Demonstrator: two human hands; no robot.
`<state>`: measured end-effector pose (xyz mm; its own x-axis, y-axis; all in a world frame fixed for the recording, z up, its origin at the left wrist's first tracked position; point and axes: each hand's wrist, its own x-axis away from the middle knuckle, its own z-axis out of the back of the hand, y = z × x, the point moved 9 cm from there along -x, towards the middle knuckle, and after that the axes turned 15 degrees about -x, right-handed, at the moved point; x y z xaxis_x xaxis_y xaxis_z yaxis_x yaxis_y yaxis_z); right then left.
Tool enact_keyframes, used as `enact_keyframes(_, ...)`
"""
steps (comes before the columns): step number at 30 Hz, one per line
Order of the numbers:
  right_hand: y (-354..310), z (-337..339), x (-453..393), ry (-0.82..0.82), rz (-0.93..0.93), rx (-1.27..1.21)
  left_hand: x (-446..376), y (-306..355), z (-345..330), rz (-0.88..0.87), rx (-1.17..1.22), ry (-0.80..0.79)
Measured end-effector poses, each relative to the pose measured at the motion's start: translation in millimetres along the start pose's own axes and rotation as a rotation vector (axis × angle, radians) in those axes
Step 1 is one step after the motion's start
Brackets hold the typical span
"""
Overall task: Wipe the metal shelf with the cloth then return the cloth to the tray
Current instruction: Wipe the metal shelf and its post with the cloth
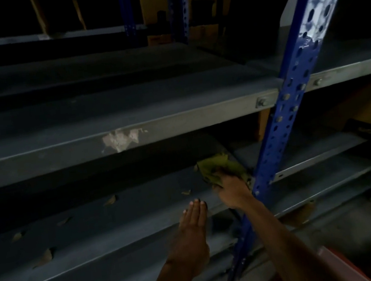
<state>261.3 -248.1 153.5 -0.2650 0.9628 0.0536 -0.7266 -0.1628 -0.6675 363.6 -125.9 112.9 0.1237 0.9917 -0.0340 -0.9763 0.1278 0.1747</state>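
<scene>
Cloth work underway: my right hand (231, 191) has its grip closed on the crumpled green cloth (219, 167), pressing it onto the grey metal shelf (119, 221) at three o'clock beside the blue perforated upright (292, 92). Left hand (193, 225) lies flat and open, bracing me, I reckon.

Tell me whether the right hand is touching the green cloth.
Touching. The head view shows the right hand with its fingers closed into the bunched green cloth, pressing it on the metal shelf beside the blue upright.
</scene>
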Motion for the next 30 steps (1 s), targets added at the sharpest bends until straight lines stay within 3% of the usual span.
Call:
enact_keyframes(3,-2.4,11.9,0.9,-0.016,-0.070,-0.104,1.5,2.6,6.6,-0.035,-0.002,0.011)
enact_keyframes(10,-23.4,23.3,-21.5,-0.160,-0.133,0.003,9.1,7.8,32.0,-0.121,0.019,0.037)
enact_keyframes(15,-22.4,11.8,-14.6,-0.048,-0.002,0.187,6.9,5.5,28.6,-0.107,0.024,0.030)
enact_keyframes(18,-5.0,-14.4,-7.2,-0.108,0.027,0.311,5.8,5.1,26.1,-0.111,0.004,0.028)
enact_keyframes(21,1.2,-15.0,-7.4,-0.111,0.051,0.267,7.6,4.7,21.9,-0.118,-0.014,0.020)
enact_keyframes(25,5.6,14.6,-25.6,0.031,-0.008,0.168,5.5,2.5,19.6,-0.105,0.022,0.008)
enact_keyframes(30,-28.7,6.1,-29.7,-0.030,0.238,0.157,4.7,2.1,22.1,-0.106,0.028,0.019)
